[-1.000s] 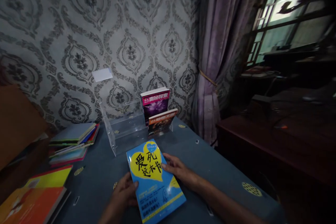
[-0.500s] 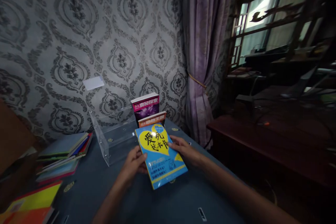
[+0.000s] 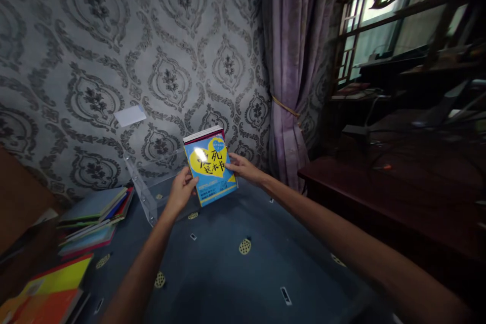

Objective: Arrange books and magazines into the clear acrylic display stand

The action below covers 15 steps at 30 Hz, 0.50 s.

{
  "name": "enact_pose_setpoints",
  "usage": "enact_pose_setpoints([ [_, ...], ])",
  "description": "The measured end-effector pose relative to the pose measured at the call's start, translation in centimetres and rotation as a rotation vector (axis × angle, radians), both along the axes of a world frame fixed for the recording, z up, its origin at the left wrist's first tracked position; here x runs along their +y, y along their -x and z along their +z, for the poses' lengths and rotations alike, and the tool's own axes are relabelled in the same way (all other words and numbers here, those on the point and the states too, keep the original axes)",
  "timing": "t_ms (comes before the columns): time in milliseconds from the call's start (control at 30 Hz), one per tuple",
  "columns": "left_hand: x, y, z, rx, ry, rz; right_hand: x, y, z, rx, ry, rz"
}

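Both my left hand [image 3: 182,191] and right hand [image 3: 246,168] clamp the blue-and-yellow rectangular paperback [image 3: 211,173] at its sides; likely light, slick.

The room is dim; the brightest light comes through the window [image 3: 383,5] at far right, where part of the panes burns out to white. Around it the right side sinks almost to black, and the red desk [image 3: 341,182] keeps little detail. The wall [image 3: 140,25] is lit softly, in cool grey. Glare sits on the book [image 3: 211,183] (it bleaches part of the first big character). A soft, broad shadow darkens the near cloth [image 3: 224,263]. At left the box [image 3: 23,197] is blurred, and shapes stretch toward the edges.
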<state>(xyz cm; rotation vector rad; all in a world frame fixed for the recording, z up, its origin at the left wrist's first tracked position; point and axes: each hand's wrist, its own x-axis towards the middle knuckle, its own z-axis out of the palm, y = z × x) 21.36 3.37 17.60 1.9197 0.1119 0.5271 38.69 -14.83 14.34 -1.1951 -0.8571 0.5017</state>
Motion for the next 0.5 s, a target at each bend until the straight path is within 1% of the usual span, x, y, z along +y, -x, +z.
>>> enact_pose_setpoints([
  [133, 0.7, -0.9, 0.6, -0.080, -0.031, -0.002, 0.8, -0.6, 1.1, -0.023, -0.077, 0.025],
  [267, 1.1, -1.7, 0.9, -0.158, -0.079, 0.017, 1.4, -1.0, 2.0, -0.109, -0.180, 0.026],
  [367, 1.3, -2.2, 0.3, -0.193, -0.122, 0.036, 1.7, -1.5, 1.7, -0.181, -0.208, 0.003],
  [500, 1.1, -2.3, -1.1, -0.210, -0.241, 0.088, 1.7, -2.3, 0.3, -0.249, -0.181, -0.060],
])
